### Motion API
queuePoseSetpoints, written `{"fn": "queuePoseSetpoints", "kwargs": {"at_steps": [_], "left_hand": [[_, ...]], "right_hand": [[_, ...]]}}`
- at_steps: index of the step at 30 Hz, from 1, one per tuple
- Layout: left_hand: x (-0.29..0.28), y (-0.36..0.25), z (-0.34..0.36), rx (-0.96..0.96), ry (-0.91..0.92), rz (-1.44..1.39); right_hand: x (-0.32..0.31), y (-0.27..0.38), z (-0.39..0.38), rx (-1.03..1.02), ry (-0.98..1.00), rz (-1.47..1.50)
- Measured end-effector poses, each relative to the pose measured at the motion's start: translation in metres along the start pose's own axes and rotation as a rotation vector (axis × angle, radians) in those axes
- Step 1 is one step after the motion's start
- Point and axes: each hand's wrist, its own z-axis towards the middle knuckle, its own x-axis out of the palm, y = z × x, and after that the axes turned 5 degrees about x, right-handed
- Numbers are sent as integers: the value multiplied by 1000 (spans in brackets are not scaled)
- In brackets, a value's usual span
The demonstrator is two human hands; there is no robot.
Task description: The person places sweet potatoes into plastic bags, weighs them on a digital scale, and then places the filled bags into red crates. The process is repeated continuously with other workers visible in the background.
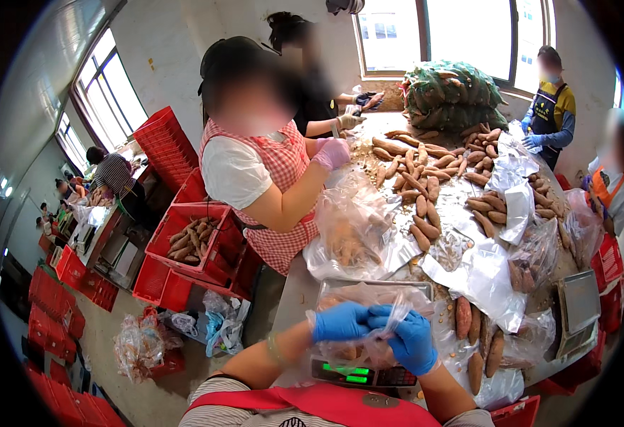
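One clear plastic bag (pixel 345 354) rests on the digital scale (pixel 390 377), contents partly hidden by my gloves. My left hand (pixel 342 322), blue-gloved: grip pinching the bag's gathered top. My right hand (pixel 413 346), same glove: grip also pinching the plastic, touching the left. Right of the scale: long brown tubers (pixel 462 318). Beyond, on the worktop (pixel 288 307): a second bag (pixel 347 238), a larger tuber pile (pixel 431 186), and green mesh sacks (pixel 454 99) at the far end.
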Motion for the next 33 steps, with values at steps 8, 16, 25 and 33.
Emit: {"fn": "queuePoseSetpoints", "kwargs": {"at_steps": [8,16,25,33], "left_hand": [[-20,117,9,-187,-693,-141],[-15,49,4,-78,-362,-766],[-9,72,-25,11,-270,-1039],[-7,47,-21,-176,-464,-977]], "right_hand": [[16,-42,-141,492,64,160],[5,-32,-113,536,-110,418],[30,-73,-106,231,-322,97],[22,-50,-104,698,121,340]]}}
